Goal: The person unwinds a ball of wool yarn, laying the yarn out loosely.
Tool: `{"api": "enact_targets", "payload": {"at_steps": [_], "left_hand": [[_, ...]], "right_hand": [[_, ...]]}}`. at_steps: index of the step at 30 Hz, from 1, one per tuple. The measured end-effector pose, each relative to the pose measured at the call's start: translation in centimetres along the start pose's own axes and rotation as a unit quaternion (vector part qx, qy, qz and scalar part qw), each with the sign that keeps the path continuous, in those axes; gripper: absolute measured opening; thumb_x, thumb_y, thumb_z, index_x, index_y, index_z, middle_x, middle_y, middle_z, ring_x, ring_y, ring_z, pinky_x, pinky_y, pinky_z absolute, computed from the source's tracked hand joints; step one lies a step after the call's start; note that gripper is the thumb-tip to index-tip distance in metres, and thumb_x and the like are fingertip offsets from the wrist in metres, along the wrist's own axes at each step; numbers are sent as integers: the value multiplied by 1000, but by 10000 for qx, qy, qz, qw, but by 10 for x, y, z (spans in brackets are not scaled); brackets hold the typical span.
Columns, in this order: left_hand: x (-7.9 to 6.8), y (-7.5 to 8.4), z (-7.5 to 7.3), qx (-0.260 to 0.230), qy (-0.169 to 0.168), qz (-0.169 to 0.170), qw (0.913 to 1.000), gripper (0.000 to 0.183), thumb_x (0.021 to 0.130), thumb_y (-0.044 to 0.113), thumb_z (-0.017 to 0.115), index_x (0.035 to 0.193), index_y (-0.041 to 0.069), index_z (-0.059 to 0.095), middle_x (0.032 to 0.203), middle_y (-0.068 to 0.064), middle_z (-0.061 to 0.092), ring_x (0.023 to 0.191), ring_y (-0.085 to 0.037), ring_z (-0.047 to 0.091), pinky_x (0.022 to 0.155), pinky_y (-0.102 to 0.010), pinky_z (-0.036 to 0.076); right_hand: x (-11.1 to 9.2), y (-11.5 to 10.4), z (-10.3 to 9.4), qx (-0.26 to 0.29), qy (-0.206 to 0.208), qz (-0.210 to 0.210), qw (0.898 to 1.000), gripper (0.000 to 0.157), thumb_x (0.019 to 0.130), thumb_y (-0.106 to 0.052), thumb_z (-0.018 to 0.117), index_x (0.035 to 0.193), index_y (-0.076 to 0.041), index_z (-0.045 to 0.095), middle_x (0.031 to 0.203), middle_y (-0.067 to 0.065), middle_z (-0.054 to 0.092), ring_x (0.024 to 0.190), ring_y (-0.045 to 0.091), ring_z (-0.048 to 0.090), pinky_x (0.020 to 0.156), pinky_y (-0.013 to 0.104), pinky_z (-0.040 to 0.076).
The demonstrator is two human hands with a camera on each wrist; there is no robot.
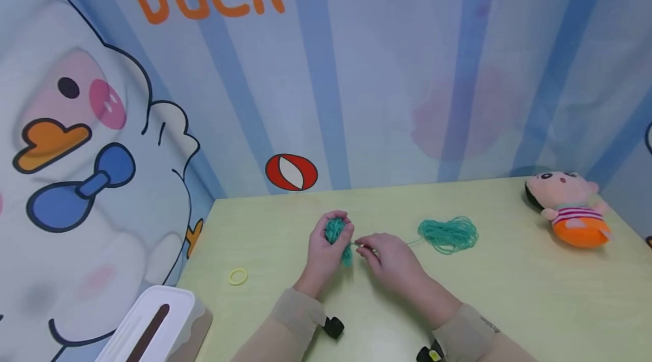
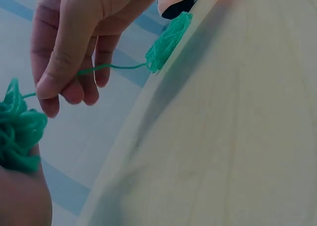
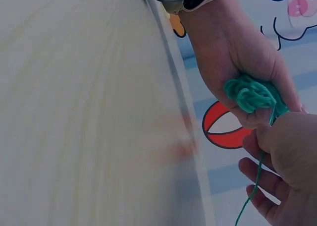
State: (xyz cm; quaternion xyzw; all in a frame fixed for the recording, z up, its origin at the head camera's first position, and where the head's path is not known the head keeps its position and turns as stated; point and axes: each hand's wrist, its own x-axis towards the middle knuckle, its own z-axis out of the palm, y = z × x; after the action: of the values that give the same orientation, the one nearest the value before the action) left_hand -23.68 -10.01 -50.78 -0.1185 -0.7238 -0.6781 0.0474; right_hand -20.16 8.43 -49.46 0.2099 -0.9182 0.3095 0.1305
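Note:
In the head view my left hand [image 1: 328,243] is raised over the table with its fingers curled round a bundle of green yarn [image 1: 334,230]. Loops of that bundle bulge out of the palm in the right wrist view. Just to the right, my right hand [image 1: 392,260] pinches a single green strand [image 3: 259,169] between thumb and fingers. From there the strand runs to a loose skein of green yarn [image 1: 448,235] lying on the table. The left wrist view shows the strand spanning from the bundle through the right hand's fingertips to the skein.
A yellow ring [image 1: 237,276] lies on the table [image 1: 509,294] left of the hands. At the near left stands a white box with a dark slot [image 1: 158,322]. A plush doll [image 1: 573,209] lies at the far right. Behind the table hangs a printed backdrop [image 1: 377,68].

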Motion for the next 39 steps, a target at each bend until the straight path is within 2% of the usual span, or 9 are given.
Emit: {"api": "enact_targets", "payload": {"at_steps": [3, 6, 10, 14, 20, 25, 28, 34, 39], "left_hand": [[0, 0, 1, 114, 10, 22, 9999, 27, 107, 27, 74, 130, 13, 71, 140, -14, 72, 121, -16, 68, 107, -22, 55], [1, 0, 2, 205, 85, 46, 9997, 22, 107, 31, 75, 118, 13, 74, 138, -5, 77, 129, -17, 69, 112, -24, 54], [0, 0, 2, 135, 203, -21, 9997, 27, 109, 37, 71, 100, 11, 66, 107, 0, 83, 102, -19, 75, 93, -24, 58], [-3, -1, 1, -136, 65, 40, 9999, 28, 112, 33, 66, 103, 9, 58, 87, -7, 70, 73, -18, 68, 72, -25, 58], [-5, -2, 0, -272, -244, 272, 9990, 18, 113, 24, 64, 127, 13, 63, 95, -13, 62, 73, -15, 65, 73, -24, 60], [-6, -3, 1, -204, -276, 356, 9988, 14, 110, 19, 69, 115, 8, 63, 83, -4, 63, 64, -11, 60, 61, -22, 54], [-6, -3, 1, -212, -229, 373, 9988, 15, 108, 17, 72, 109, 7, 62, 77, -2, 60, 58, -11, 55, 56, -22, 50], [-4, -5, 1, 1, 60, 312, 9995, 18, 104, 18, 77, 116, 11, 66, 99, -2, 67, 75, -12, 63, 71, -24, 58], [-4, -6, -1, -163, 308, 331, 9988, 26, 104, 16, 77, 124, 9, 63, 108, -2, 64, 77, -12, 63, 70, -23, 58]], "right_hand": [[-2, 1, -8, -51, 292, 8, 9996, 11, 104, -17, 76, 112, -13, 83, 107, 2, 84, 102, 24, 78, 94, 46, 64], [-7, 6, -22, 16, 718, -95, 9974, 9, 102, -15, 79, 110, -14, 84, 104, 0, 83, 100, 22, 77, 89, 44, 65], [-15, 15, -42, 126, 1342, -522, 9895, 10, 96, -7, 83, 105, -13, 84, 99, -3, 81, 93, 19, 75, 80, 40, 64], [-22, 24, -60, 208, 1616, -760, 9837, 14, 94, -1, 83, 102, -13, 83, 98, -5, 81, 89, 17, 75, 76, 37, 63], [-33, 40, -85, 228, 1627, -459, 9853, 16, 95, -3, 83, 106, -14, 84, 100, -5, 82, 89, 16, 75, 76, 37, 63], [-48, 61, -105, 38, 1661, -65, 9861, 16, 94, -4, 84, 106, -16, 84, 98, -4, 82, 85, 9, 70, 72, 28, 59], [-58, 76, -114, -136, 1512, 207, 9882, 13, 96, -7, 84, 105, -16, 84, 97, -4, 80, 84, 3, 65, 71, 27, 58], [-72, 102, -127, -274, 990, 840, 9912, 10, 101, -13, 79, 109, -12, 85, 103, 1, 80, 79, 0, 59, 69, 23, 54], [-77, 116, -132, -437, 755, 1239, 9885, 14, 102, -17, 79, 111, -8, 85, 98, 3, 78, 75, 4, 57, 62, 24, 49]]}}
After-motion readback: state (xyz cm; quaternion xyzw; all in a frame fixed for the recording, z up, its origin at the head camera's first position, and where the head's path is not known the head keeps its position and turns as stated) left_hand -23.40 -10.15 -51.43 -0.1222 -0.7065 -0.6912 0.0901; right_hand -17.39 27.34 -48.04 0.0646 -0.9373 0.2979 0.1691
